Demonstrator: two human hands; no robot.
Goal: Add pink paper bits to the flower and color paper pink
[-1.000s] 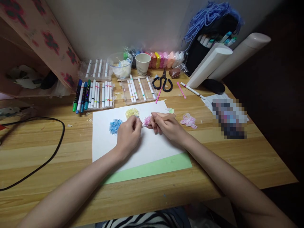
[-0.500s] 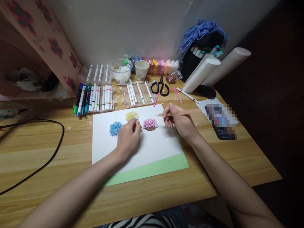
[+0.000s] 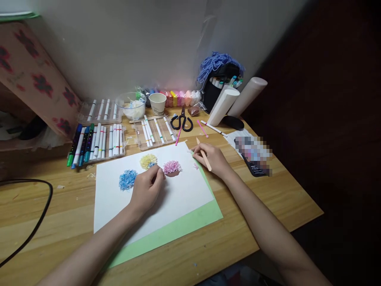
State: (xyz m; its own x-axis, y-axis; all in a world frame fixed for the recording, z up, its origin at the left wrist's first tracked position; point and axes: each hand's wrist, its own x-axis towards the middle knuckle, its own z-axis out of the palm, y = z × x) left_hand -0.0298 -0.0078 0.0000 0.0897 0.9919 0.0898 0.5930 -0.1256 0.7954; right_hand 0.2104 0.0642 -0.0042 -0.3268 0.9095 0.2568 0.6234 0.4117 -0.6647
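Observation:
A white sheet lies on a green sheet on the wooden desk. On it sit three fluffy clumps: blue, yellow and pink. My left hand rests on the white sheet between the blue and pink clumps, fingers curled with the tips pinched together; what they pinch is too small to make out. My right hand is at the sheet's right edge, closed on a thin wooden stick that points up and to the left.
Behind the sheets stand trays of markers, a clear bowl, a paper cup, black scissors, coloured clay packs, a marker bag with blue yarn and two white cylinders. A black cable loops at the left.
My right hand has drawn away from the pink clump to the sheet's right edge, with the stick turned up and to the left. The view has shifted, so everything sits lower and further left.

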